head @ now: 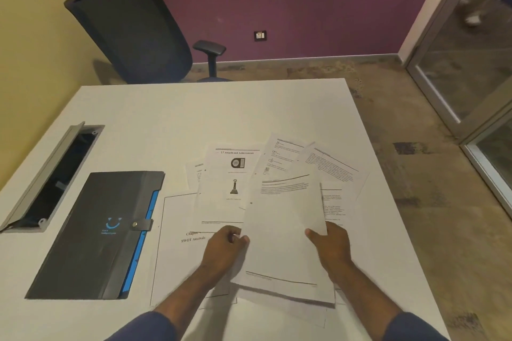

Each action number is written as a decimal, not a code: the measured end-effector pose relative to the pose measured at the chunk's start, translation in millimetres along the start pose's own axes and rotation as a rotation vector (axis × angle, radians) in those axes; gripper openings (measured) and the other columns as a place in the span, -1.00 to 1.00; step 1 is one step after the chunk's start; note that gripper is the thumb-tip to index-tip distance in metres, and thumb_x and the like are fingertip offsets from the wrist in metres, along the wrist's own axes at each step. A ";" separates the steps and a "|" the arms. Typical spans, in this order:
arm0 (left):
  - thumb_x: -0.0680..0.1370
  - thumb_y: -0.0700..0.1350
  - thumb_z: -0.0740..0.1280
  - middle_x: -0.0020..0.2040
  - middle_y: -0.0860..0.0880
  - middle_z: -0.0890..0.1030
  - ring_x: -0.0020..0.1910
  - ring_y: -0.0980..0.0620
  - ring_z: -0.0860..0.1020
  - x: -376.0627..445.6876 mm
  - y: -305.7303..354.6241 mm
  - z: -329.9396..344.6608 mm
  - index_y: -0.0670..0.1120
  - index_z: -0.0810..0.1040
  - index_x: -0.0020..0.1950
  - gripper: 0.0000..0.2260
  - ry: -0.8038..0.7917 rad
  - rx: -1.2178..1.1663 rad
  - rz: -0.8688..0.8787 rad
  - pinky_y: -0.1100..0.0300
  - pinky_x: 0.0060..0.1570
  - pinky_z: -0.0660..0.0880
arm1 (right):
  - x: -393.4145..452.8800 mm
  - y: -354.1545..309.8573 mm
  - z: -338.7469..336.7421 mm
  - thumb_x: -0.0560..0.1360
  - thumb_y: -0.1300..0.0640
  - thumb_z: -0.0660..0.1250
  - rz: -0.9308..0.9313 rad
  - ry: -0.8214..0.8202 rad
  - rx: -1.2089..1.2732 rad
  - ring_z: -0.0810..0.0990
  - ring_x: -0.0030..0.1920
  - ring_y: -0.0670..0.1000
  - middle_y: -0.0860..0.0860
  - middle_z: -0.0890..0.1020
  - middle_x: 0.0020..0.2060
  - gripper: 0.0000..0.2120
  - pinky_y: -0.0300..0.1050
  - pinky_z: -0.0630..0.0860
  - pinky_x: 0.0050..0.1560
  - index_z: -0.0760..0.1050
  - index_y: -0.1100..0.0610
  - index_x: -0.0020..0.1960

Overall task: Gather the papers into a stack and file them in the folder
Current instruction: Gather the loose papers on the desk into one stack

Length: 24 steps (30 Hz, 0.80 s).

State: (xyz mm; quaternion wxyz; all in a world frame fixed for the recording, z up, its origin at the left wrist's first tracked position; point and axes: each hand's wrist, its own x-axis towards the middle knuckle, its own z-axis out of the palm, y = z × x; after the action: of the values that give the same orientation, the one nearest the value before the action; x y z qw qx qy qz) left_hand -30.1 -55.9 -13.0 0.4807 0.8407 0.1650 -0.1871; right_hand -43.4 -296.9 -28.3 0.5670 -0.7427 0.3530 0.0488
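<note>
Several printed white papers (231, 174) lie fanned out and overlapping on the white table (166, 119). A sheet with a short block of text (282, 230) is lifted slightly above the others. My left hand (224, 246) pinches its left edge and my right hand (329, 243) grips its right edge. A page headed "SWOT Analysis" (177, 243) lies flat under my left hand. The black folder (94, 235) with blue tabs and a snap strap lies closed to the left of the papers.
An open grey cable hatch (50, 177) is set into the table at the left. A dark office chair (133, 28) stands beyond the far edge. The table's right edge drops to a concrete floor, with a glass partition (465, 63) further right.
</note>
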 end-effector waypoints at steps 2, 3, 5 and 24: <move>0.49 -0.05 0.43 -0.16 0.10 0.60 -0.15 0.09 0.57 1.2 4.1 18.0 0.00 0.58 0.02 -0.86 -0.043 0.032 0.001 0.28 -0.18 0.42 | 7.8 11.7 -17.4 0.37 0.12 0.51 -0.004 0.064 -0.128 0.68 -0.18 0.14 0.06 0.73 -0.18 -0.89 0.12 0.63 -0.06 0.65 0.08 -0.12; 0.48 -0.07 0.43 -0.16 0.09 0.60 -0.14 0.07 0.57 1.4 6.1 27.2 -0.01 0.56 0.05 -0.83 -0.075 0.041 0.003 0.26 -0.15 0.43 | 11.6 18.2 -25.5 0.37 0.07 0.50 -0.011 0.097 -0.220 0.67 -0.16 0.15 0.07 0.72 -0.16 -0.85 0.12 0.63 -0.06 0.66 0.10 -0.10; 0.45 -0.11 0.42 -0.21 0.06 0.55 -0.23 0.05 0.51 -0.9 10.5 44.0 -0.07 0.50 0.01 -0.81 -0.142 0.016 -0.009 0.20 -0.15 0.43 | 17.5 31.3 -38.7 0.38 -0.02 0.48 -0.042 0.173 -0.494 0.61 -0.04 0.21 0.12 0.68 -0.06 -0.72 0.12 0.60 -0.03 0.65 0.15 -0.02; 0.46 -0.11 0.40 -0.09 0.00 0.68 -0.17 0.04 0.61 -9.9 33.3 67.9 -0.06 0.63 -0.02 -0.87 -0.253 0.071 0.023 0.24 -0.22 0.52 | 8.4 14.6 -46.3 0.43 0.41 0.38 0.096 0.011 0.135 0.62 -0.12 0.15 0.12 0.68 -0.10 -0.70 -0.05 0.54 -0.03 0.57 0.31 0.16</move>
State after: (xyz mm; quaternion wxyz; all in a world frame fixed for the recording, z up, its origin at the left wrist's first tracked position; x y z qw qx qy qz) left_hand -34.1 -132.0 -15.2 0.4696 0.8288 0.0866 -0.2918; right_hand -60.8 -343.0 -27.7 0.6110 -0.6852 0.3936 0.0479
